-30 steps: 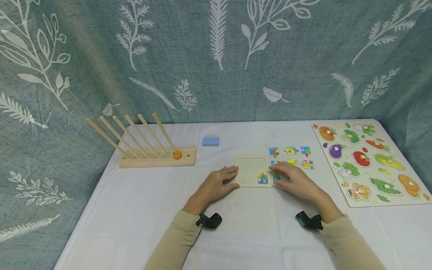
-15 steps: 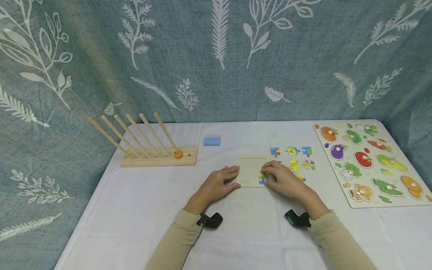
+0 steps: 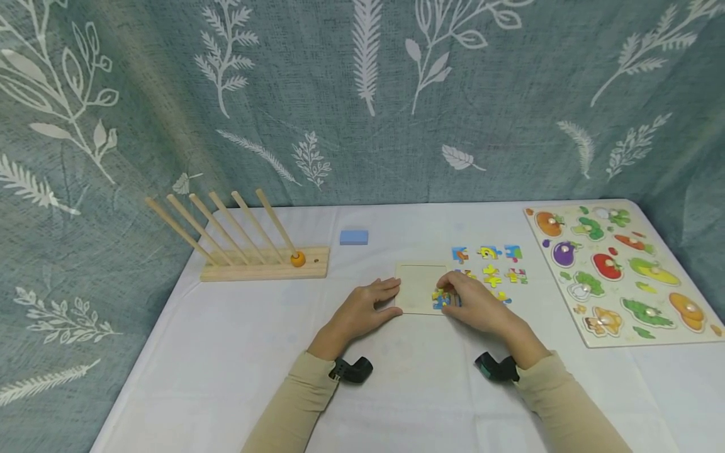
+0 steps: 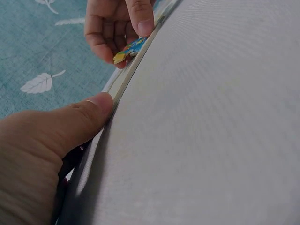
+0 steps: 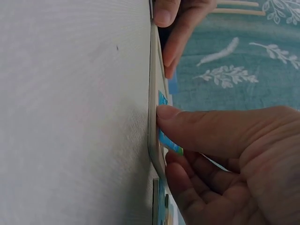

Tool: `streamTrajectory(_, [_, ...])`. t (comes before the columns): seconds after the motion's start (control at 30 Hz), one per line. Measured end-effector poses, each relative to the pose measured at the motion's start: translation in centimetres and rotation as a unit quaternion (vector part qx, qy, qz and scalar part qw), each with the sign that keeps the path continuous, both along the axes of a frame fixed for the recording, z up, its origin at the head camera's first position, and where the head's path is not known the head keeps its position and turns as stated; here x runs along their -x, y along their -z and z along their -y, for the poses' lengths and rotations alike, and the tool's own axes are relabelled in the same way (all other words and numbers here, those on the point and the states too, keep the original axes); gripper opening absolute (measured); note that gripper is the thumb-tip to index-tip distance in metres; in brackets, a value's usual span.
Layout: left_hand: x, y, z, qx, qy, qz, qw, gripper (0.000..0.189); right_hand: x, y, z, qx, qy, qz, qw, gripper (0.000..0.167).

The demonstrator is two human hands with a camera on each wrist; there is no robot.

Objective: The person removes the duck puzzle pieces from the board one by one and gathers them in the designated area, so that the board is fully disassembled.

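Note:
A square, pale wooden puzzle tray (image 3: 419, 286) lies flat in the middle of the table. My left hand (image 3: 365, 308) rests against its left side, fingers fairly straight and thumb at the near corner. At the tray's near right corner my right hand (image 3: 476, 303) pinches a blue and yellow jigsaw piece (image 3: 440, 299) between thumb and fingers. From the left wrist view this jigsaw piece (image 4: 132, 49) looks tilted, one edge raised. My right thumb covers part of the jigsaw piece (image 5: 164, 136) in the right wrist view.
Several loose jigsaw pieces (image 3: 491, 274) lie in rows right of the tray. Farther right is a large vegetable knob-puzzle board (image 3: 578, 296). A blue block (image 3: 354, 238) sits behind the tray. On the left stands a wooden rack (image 3: 263, 270) with several slanted pegs and an orange bead (image 3: 297, 259).
My right hand has moved left from beside the tray to its near right corner and now pinches the jigsaw piece there. My left hand has stayed at the tray's left side.

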State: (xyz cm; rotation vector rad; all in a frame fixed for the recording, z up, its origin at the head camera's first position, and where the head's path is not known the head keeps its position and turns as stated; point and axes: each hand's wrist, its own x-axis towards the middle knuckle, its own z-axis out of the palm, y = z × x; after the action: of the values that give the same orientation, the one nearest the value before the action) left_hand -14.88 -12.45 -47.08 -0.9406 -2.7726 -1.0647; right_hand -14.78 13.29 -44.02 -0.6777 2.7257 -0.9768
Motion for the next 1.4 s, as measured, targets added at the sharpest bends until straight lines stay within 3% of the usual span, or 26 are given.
streamTrajectory(0.4, [-0.2, -0.2, 0.0, 0.002, -0.005, 0.009, 0.9999, 0.051, -0.1, -0.1, -0.9, 0.008, 0.011, -0.01, 0.9999, 0.039])
streamTrajectory(0.7, [-0.1, 0.0, 0.1, 0.021, 0.009, -0.022, 0.9995, 0.051, -0.6, -0.4, -4.9, 0.006, 0.059, -0.028, 0.9978, 0.038])
streamTrajectory(0.93, [-0.1, -0.1, 0.1, 0.027, 0.008, -0.037, 0.9989, 0.051, -1.6, -1.3, -8.6, -0.007, 0.1, -0.012, 0.9949, 0.041])
streamTrajectory(1.17, [-0.2, -0.3, 0.3, 0.028, 0.005, -0.038, 0.9989, 0.05, -2.4, -0.7, -11.5, -0.016, 0.121, -0.019, 0.9924, 0.043])
streamTrajectory(1.4, [-0.1, -0.3, 0.4, 0.018, 0.001, -0.032, 0.9993, 0.05, -2.6, -0.3, -12.2, -0.027, 0.122, -0.014, 0.992, 0.042])
